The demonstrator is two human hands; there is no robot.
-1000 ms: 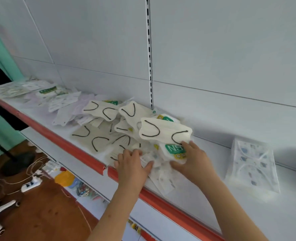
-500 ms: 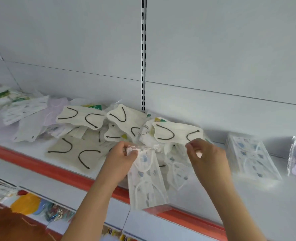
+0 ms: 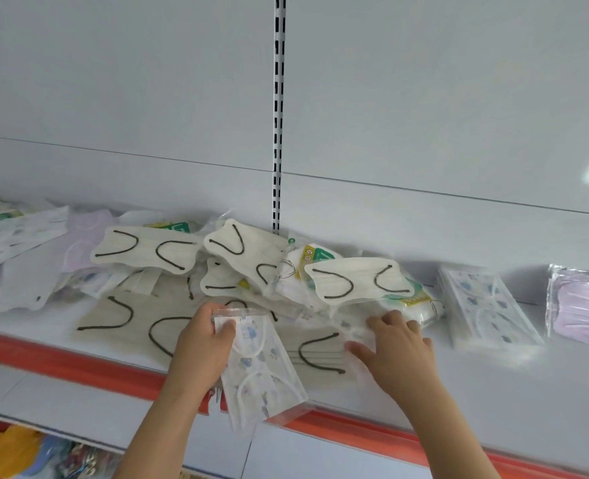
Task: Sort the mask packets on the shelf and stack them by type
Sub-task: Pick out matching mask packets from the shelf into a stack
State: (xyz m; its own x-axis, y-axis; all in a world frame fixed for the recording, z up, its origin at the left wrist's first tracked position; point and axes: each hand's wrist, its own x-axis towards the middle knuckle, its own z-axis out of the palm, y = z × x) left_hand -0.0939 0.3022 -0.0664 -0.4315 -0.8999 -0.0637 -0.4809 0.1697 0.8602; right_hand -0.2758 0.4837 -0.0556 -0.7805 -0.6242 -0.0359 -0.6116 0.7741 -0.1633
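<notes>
a: looking at the shelf, i'd judge the sorting is early: only two neat spots exist, both out past the right hand

b: which ones?

a: just beyond its fingers a printed stack, and further out a lilac packet on its own. everything on the far side of both grips is a mixed heap, cream masks with dark loops over green-labelled bags

b: and the hands?

a: the left hand is closed on the top edge of a printed packet, thumb over the front, the packet hanging down past the red shelf lip. the right hand lies with fingers spread on another clear packet at the near edge of the heap; whether it has pinched it i cannot tell

b: so what's left?

a: nearly all of it, i think. the held packet looks the same type as the printed stack, so it belongs there. beyond the left hand, more white and lilac packets lie loose

b: any bins or trays?

a: none showing, only the bare shelf holds them
</notes>
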